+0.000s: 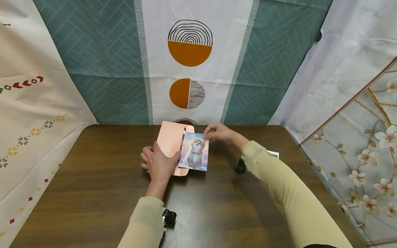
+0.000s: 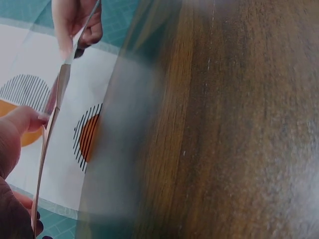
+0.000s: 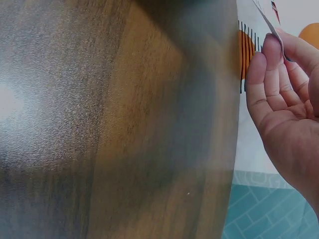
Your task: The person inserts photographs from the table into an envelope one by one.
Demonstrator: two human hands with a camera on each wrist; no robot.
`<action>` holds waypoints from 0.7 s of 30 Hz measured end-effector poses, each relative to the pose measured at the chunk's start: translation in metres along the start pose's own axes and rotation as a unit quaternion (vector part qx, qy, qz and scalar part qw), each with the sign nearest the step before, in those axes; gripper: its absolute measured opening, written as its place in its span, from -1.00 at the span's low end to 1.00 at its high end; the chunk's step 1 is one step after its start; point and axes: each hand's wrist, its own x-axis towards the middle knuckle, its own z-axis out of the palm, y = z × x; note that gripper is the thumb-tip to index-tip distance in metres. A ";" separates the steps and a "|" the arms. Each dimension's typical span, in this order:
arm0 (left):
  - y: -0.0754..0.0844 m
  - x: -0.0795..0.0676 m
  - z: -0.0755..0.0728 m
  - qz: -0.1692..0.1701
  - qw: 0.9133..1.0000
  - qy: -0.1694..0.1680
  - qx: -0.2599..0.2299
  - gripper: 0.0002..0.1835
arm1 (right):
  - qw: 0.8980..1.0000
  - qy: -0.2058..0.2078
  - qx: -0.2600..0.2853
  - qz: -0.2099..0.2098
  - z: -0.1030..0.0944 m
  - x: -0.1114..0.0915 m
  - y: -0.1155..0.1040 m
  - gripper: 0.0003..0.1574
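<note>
My left hand [image 1: 159, 162] grips a pale pink envelope [image 1: 170, 137], thumb on its front and fingers behind, as the left wrist view [image 2: 15, 144] shows edge-on. At the envelope's right side sits a kitten picture card [image 1: 195, 153], its left edge at the opening. My right hand [image 1: 218, 133] pinches the card's upper right corner between thumb and fingers. In the right wrist view the card [image 3: 271, 25] appears as a thin edge in the fingertips of the right hand [image 3: 289, 99]. Whether the card's left edge lies inside the envelope, I cannot tell.
A brown wooden table [image 1: 93, 193] spreads beneath both hands. Partly hidden behind the right forearm lies another card or photo [image 1: 273, 153]. A patterned curtain [image 1: 118, 51] hangs behind the far edge, with floral cloth [image 1: 366, 165] along the right.
</note>
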 end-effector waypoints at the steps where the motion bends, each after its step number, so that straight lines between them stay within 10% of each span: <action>1: 0.000 0.000 0.000 0.001 1.000 0.000 0.000 -0.03 | 1.000 0.000 -0.006 0.001 0.000 0.000 0.000 -0.71; 21: -0.002 0.000 0.001 0.001 1.000 0.002 0.003 -0.05 | 1.000 -0.001 0.004 -0.018 0.003 0.002 -0.009 -0.76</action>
